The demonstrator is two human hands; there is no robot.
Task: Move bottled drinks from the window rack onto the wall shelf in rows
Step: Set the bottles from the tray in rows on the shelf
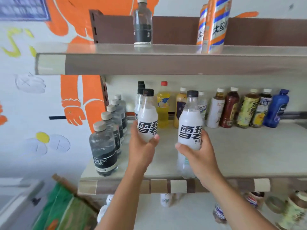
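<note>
Each of my hands holds a white-labelled soda bottle with a black cap over the middle wall shelf [240, 146]. My left hand [141, 145] grips the left bottle [147, 118] by its lower part, just in front of two more black-capped bottles [140, 95] standing in a line. My right hand [197, 155] is wrapped around the right bottle [190, 123], which is upright near the shelf's front edge. I cannot tell whether either bottle's base touches the shelf.
A row of several dark-labelled water bottles [106, 146] runs along the shelf's left side. Mixed drinks [232, 108] line the back wall. The top shelf [116, 63] carries one bottle [142, 25] and orange cartons [214, 25]. More bottles [219, 213] stand on the shelf below.
</note>
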